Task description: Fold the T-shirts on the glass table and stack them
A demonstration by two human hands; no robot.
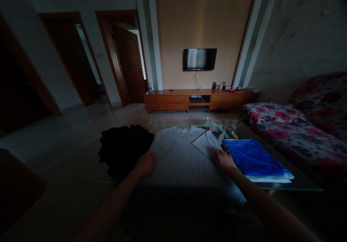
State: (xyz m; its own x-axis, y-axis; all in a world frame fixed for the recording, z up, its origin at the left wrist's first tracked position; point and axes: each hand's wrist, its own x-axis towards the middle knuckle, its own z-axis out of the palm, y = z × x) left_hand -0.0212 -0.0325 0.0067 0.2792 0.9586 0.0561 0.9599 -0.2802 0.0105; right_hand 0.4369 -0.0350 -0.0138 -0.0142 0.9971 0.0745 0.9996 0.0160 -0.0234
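Observation:
A grey T-shirt (187, 162) lies spread on a glass table, its collar at the far end. Its right sleeve is turned inward over the chest, and the left one seems to lie inward too. At the shirt's left edge, my left hand (146, 162) has its fingers curled onto the cloth. Across from it, my right hand (223, 161) grips the right edge below the folded sleeve. Dim light hides the fingertips and the shirt's near end. Left of the shirt is a heap of black cloth (124, 148); to the right lies folded blue cloth (255, 157) over something white.
The glass table's (303, 184) edge runs along the right front. A flowered sofa (292, 133) stands at right. Beyond, a low wooden cabinet (177, 99) bears bottles and small items under a wall television (200, 59). Doorways are at left.

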